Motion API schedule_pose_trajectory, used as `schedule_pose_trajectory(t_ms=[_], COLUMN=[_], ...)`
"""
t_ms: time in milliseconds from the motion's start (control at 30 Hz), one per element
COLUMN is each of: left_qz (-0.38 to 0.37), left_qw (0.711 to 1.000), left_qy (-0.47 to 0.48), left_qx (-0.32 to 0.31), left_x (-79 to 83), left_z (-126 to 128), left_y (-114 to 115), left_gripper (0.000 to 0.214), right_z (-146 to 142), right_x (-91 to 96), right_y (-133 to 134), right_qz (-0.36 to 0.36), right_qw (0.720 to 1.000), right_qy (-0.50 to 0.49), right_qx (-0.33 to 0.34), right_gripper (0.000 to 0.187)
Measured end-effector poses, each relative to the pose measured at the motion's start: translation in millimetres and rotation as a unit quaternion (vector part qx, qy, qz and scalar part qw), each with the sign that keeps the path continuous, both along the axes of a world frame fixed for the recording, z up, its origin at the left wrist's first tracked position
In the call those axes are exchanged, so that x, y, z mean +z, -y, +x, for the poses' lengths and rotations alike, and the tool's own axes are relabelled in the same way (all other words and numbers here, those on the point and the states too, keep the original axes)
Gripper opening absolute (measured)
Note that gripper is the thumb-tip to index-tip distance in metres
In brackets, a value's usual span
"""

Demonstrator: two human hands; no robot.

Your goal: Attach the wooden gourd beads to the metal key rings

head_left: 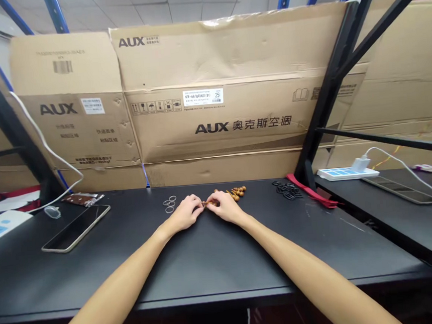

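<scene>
Shiny brown packet point(83, 199) left of amber pieces point(237, 193)

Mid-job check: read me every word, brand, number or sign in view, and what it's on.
"AUX": upper left of the wide tan cardboard panel.
"AUX 奥克斯空调": same panel, lower right.
"KFR-46G/BpR3AES1(B1)": white rectangular paper label on that panel.
"25": same label, right end.
"AUX": narrower tan cardboard panel at left.
Signs: boxed black pictograms, umbrella included, on the wide panel.
Too small or blurred: all remaining print.
</scene>
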State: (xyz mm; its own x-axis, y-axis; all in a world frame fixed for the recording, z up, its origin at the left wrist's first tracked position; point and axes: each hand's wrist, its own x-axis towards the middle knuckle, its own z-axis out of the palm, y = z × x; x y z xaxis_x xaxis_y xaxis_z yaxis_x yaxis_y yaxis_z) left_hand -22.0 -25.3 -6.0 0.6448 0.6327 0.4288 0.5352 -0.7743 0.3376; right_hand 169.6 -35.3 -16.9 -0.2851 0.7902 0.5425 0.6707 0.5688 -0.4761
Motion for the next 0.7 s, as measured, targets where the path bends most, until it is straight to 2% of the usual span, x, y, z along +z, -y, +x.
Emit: schedule_pose_trajectory(t_ms=[100, 233, 333, 567, 700], left_qz=[-0.007, -0.015, -0.015, -0.010, -0.012], left_qw=[1.000, 1.000, 1.000, 1.000, 1.000], left_qy=[-0.002, -0.006, -0.003, 0.012, 0.006], left_qx=[-0.001, 0.012, 0.012, 0.002, 0.009], left_x=[-0.5, -1.1, -0.5, 0.0, -1.5], left_z=[-1.0, -2.0, -1.5, -1.0, -1.3], left_y=[-0.8, -0.1, 1.0, 0.2, -0.1], left_gripper=[0.020, 0.020, 0.021, 0.020, 0.022], right_z=[2.2, 0.7, -1.1, 2.5, 0.5], right_x=[-1.5, -3.6, -4.7, -4.8, -3.1], right_y=[-2.8, -1.7, -1.0, -5.4, -1.7], right_qz=[-0.010, -0.033, -0.036, -0.036, -0.047], right_qw=[1.000, 0.998, 0.997, 0.999, 0.997], right_qy=[0.000, -0.041, -0.054, -0.033, -0.056], right_qx=[-0.022, 0.035, 0.050, -0.021, 0.025], right_gripper=[0.008, 0.012, 0.013, 0.010, 0.011])
